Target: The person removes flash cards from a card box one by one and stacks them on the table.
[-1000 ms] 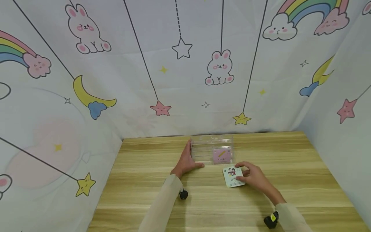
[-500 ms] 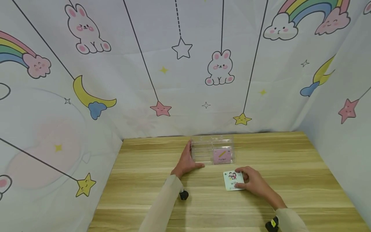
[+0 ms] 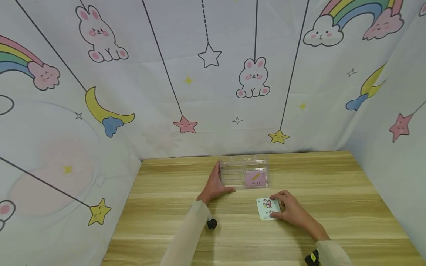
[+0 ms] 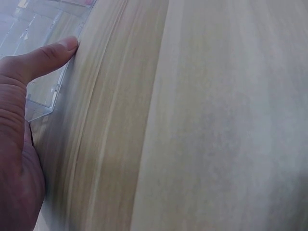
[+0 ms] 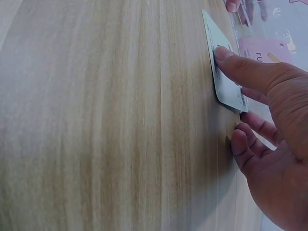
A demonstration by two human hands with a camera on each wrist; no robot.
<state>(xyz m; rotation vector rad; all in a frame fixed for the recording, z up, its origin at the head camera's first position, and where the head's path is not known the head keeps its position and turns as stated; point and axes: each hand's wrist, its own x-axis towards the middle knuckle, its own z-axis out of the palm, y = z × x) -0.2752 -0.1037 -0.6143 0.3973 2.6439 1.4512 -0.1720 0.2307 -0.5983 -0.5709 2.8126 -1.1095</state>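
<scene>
— What do your hands do now?

— My right hand [image 3: 292, 210] pinches the pale card [image 3: 264, 212] with the word "wife". The thumb is on its face and the fingertips are at its right side, so this hand is almost closed. My left hand [image 3: 212, 188] is spread wide. Its thumb lies along the front edge of the clear box [image 3: 233, 178], and its fingers along the left side.

— And what has just changed?

— One second ago the card was closer to the box. Since then I have drawn it a little toward me, but in the last half second it moved only slightly. My left hand and the box have stayed in place.

— What does this mean for the work?

— In my judgement, the card is not yet placed. It is in front of the box, outside it, while my left hand seems to keep the box steady. The pink "ruler" card [image 3: 256, 179] is in the near right compartment, as before.

— And around this?

— Below is the wooden table [image 3: 166, 207]; behind, the printed cloth [image 3: 213, 99]. Whether the card touches the table, I cannot tell.
</scene>
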